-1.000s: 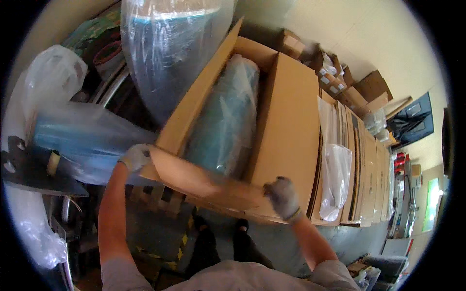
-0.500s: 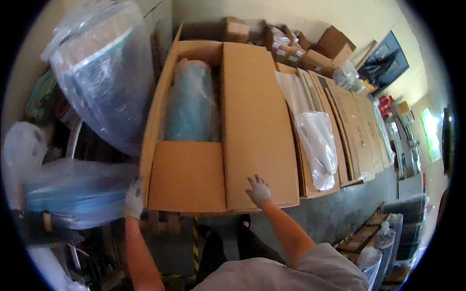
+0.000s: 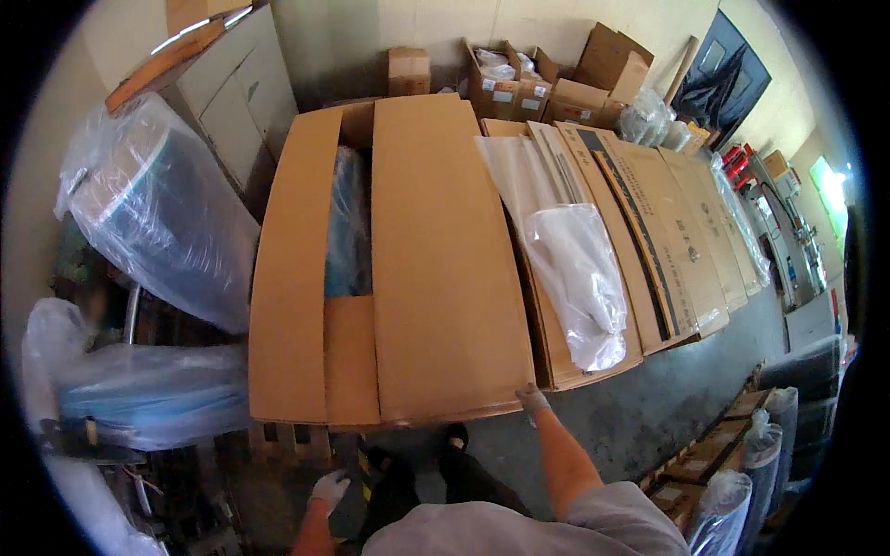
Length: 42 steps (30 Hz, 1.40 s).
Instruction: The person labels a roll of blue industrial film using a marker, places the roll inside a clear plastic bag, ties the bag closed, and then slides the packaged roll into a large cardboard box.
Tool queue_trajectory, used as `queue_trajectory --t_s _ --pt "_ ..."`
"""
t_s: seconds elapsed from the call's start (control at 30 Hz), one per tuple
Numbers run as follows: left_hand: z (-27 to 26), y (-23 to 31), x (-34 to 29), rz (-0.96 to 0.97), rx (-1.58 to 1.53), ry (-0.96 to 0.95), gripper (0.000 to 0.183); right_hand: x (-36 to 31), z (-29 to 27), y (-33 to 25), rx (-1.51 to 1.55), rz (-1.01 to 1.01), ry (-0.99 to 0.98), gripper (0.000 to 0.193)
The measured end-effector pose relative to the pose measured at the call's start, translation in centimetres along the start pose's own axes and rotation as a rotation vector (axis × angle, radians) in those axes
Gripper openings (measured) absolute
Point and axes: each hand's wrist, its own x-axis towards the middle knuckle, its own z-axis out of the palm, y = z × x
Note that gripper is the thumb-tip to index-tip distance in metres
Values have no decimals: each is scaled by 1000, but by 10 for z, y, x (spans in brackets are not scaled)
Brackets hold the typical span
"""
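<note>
A large cardboard box (image 3: 451, 259) lies in front of me, its left and right flaps folded inward. Through the gap between the flaps shows a blue roll in clear plastic (image 3: 348, 227). My right hand (image 3: 531, 399), in a pale glove, rests on the box's near right corner, fingers laid on the flap's edge. Below the box's near edge, apart from it, hangs my left hand (image 3: 330, 488), also gloved. It holds nothing, and its fingers are extended.
Plastic-wrapped rolls (image 3: 171, 218) stand and lie at the left. Flattened cartons (image 3: 640, 232) with a clear plastic bag (image 3: 575, 278) on them lean at the right. Small open boxes (image 3: 505, 88) line the back wall. More wrapped rolls (image 3: 762, 445) stand at lower right.
The left flap has folded over the opening, covering part of the blue roll. My left hand has left the box's left edge and come down toward me; my right hand has moved to the near right corner.
</note>
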Motion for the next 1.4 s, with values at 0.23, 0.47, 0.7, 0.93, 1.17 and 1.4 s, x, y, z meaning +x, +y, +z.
queue_trajectory --t_s 0.23,0.47,0.7,0.93,1.17,1.4 --pt "84 -112 16 37 -13 71 50 17 41 3 1338 319 129 43" --pt "53 -14 -18 -76 -297 4 53 -40 -34 22 1938 696 335 40" --pt "7 22 -46 -10 -74 43 48 -186 -295 -37 1716 340 1033 35" --pt "-36 180 -89 632 -1194 -60 52 -190 -384 -87 2310 -595 876 43" --pt "-14 324 -73 740 -1187 -133 34 -243 -348 -64 3376 -668 1175 41" --pt "68 447 -107 595 -1081 -144 30 -304 -256 -20 3270 -552 1726 52"
